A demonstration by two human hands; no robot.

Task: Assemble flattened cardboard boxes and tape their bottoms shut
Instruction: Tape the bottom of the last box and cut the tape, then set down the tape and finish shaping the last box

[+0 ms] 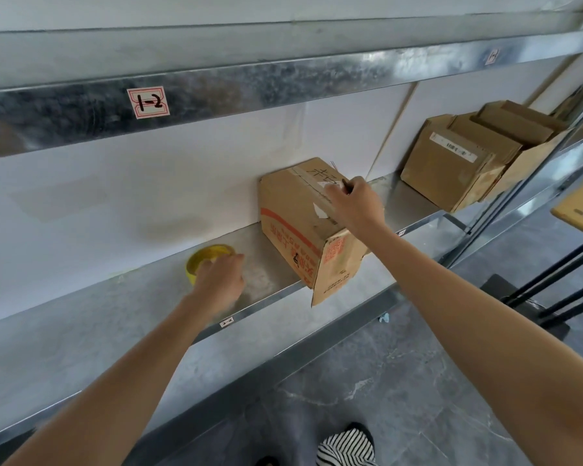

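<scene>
Brown red-printed cardboard box (303, 227) | on grey metal shelf (115, 314) | right hand (354, 203) atop box, fingers curled, grip unclear | left hand (219, 280) curled over yellow tape roll (204, 257) left of box | brown cartons (451, 169) well right of box

— Where is the tape roll (202, 260)?
— On the shelf (115, 314), left of the box (303, 227), near the wall.
— And further right?
— More boxes (458, 169), well apart, on the same shelf.

Bright, even light; glare on shelf (283, 68); edges bowed.
</scene>
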